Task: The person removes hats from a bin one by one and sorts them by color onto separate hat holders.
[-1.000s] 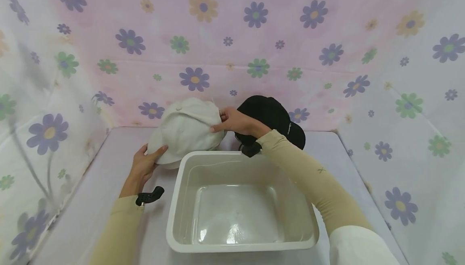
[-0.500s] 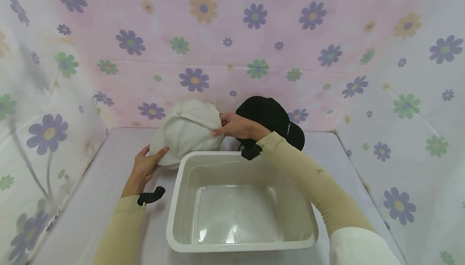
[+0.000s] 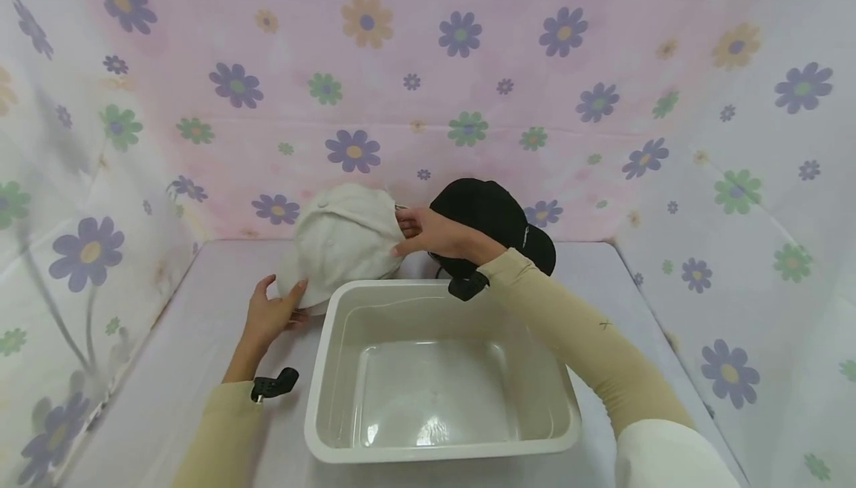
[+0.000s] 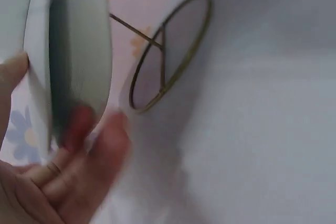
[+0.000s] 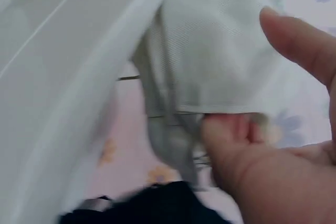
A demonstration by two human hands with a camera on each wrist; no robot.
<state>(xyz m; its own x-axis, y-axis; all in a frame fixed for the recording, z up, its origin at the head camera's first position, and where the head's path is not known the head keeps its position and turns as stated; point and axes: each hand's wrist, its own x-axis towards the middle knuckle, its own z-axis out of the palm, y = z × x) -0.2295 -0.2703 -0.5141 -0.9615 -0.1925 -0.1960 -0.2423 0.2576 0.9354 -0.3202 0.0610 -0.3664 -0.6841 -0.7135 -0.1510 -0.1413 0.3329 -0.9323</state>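
A floral cloth (image 3: 468, 64) hangs behind and to both sides of a pale table (image 3: 200, 324). Near the middle of the table sits a white tub (image 3: 321, 369) — glossy inside, its far rim just below two caps.

The white cap (image 3: 341, 239) is at the far left of the tub, raised on a thin wire stand (image 4: 163, 56) whose ring and stem show in the left wrist view. The black cap (image 3: 495, 213) stands just to its right, against the cloth, partly hidden by the right forearm.

The right arm in a tan sleeve (image 3: 575, 332) crosses over the tub's far right corner. The right hand (image 3: 431, 232) grasps the right edge of the white cap: the right wrist view shows the thumb over the fabric and fingers (image 5: 231, 129) curled under it, pinching the rim.

The left hand (image 3: 270, 310) is at the cap's near left side, holding the brim (image 4: 79, 61) — thumb on one face, fingertips (image 4: 79, 124) bent against the other.

A small black clip (image 3: 274, 384) sits at the left wrist, and another (image 3: 467, 286) at the right wrist.
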